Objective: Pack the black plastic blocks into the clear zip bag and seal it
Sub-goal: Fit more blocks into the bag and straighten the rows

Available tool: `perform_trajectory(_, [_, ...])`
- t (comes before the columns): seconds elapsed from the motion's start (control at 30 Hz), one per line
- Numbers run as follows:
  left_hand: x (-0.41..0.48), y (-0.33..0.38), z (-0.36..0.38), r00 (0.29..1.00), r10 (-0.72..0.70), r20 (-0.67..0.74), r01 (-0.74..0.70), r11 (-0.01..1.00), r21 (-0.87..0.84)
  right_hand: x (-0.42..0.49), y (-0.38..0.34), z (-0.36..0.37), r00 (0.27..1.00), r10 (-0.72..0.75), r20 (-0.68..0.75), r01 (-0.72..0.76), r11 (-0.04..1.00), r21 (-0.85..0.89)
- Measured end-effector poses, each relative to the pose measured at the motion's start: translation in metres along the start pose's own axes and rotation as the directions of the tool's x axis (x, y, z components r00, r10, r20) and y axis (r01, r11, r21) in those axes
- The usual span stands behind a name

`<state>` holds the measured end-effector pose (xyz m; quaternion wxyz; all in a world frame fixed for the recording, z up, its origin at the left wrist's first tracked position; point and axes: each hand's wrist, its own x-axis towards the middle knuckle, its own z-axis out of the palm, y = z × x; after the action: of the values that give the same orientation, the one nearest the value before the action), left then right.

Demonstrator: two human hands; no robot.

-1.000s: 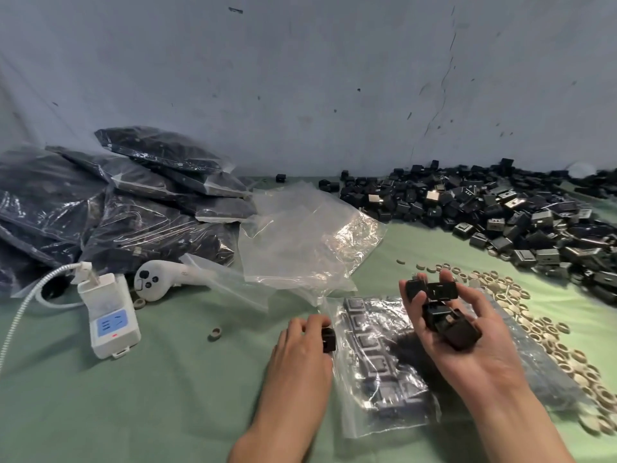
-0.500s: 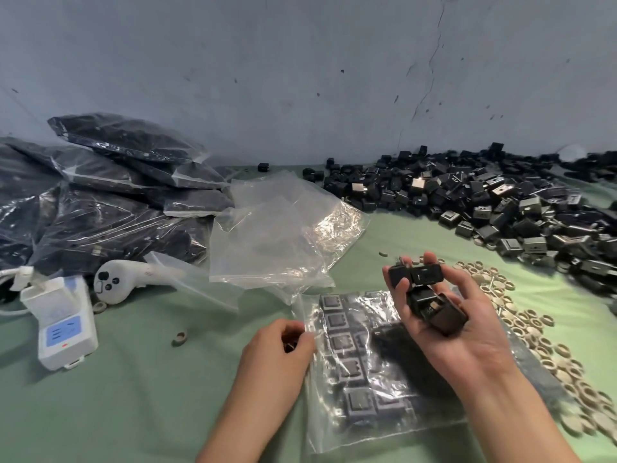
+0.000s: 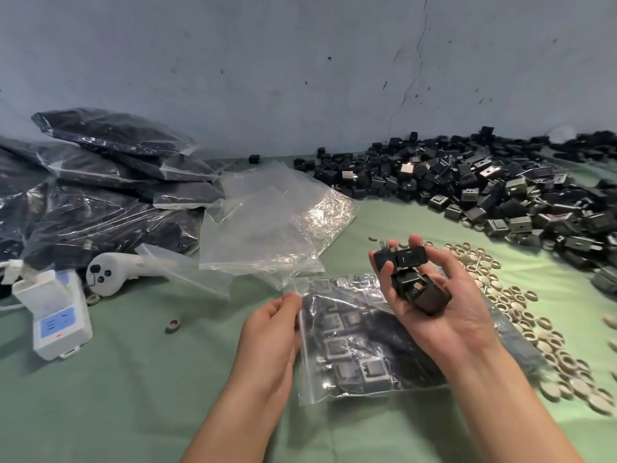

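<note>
**Limp bag, hard blocks**

The clear zip bag (image 3: 360, 355) lay flat on the green cloth (image 3: 133, 379), part-filled with rows of blocks. Its thin film looked slippery, likely to sag and shift unless held at the stiffer zip rim. The left hand (image 3: 267, 332) pinched that rim at the bag's mouth. The right hand (image 3: 444, 315), palm up above the bag, curled its fingers round a few black plastic blocks (image 3: 420, 292) — small, rigid, probably light, and easily spilled from a cupped palm. The loose pile (image 3: 467, 192) lay well apart, far right.

Black blocks (image 3: 414, 289) in right hand (image 3: 444, 315)
</note>
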<state>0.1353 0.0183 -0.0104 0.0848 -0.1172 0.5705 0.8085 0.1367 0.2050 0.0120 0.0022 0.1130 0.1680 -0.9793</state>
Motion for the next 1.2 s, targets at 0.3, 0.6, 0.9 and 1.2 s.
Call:
perform_trajectory(0.3, [-0.005,-0.007,0.001,0.995,0.071,0.063,-0.083,0.970,0.229,-0.003,-0.002,-0.002,1.000,0.005,0.013,-0.005,1.000,0.004])
perform_trajectory(0.6, [-0.005,0.002,0.001,0.996,-0.078,0.052,0.084,0.988,-0.128,-0.004,-0.002,-0.005,1.000,0.003,0.001,-0.003,1.000,-0.017])
perform_trajectory(0.9, [0.002,0.015,0.009,0.943,-0.196,0.269,0.270,0.923,-0.273,0.000,0.001,-0.001,0.999,0.015,-0.030,-0.016,1.000,-0.021])
perform_trajectory(1.2, [0.024,0.011,0.004,0.983,-0.100,0.151,0.116,0.988,-0.101,0.005,0.002,0.001,0.999,0.012,-0.031,-0.012,1.000,-0.003])
